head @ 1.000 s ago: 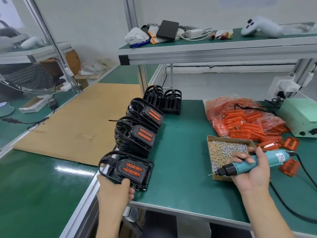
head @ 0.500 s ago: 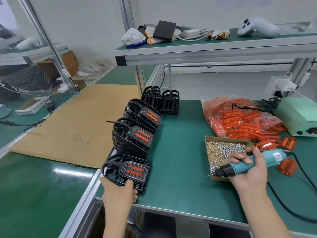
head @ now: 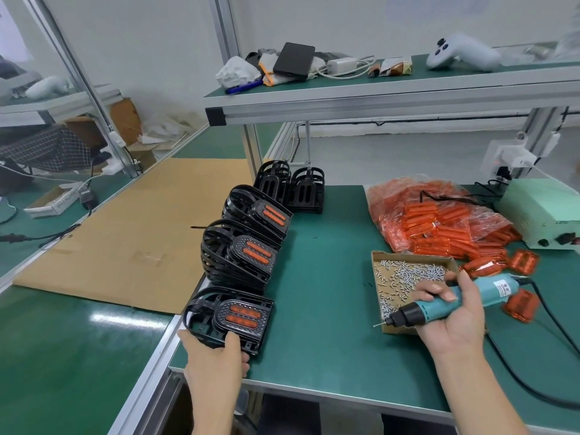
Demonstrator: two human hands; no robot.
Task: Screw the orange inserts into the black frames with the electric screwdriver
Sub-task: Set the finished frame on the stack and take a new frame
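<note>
The left hand (head: 213, 356) grips the near edge of a black frame (head: 229, 321) that lies at the left edge of the bench (head: 320, 324), its orange insert (head: 243, 313) already seated. Just beyond that hand two stacks of fitted frames (head: 241, 255) lean one behind the other, so a good batch looks finished. Further out from it stand bare frames (head: 290, 189) with no orange in them, so work remains. To the right, the right hand (head: 452, 315) is clenched round the electric screwdriver (head: 439, 306), a screw on its tip pointing left, over the near corner of the box of screws (head: 408, 277). Past that hand a bag of inserts (head: 439, 224) is well stocked. Against half a second ago, the held frame has slid nearer the stacks and lies flatter on the bench; the right hand has scarcely moved
</note>
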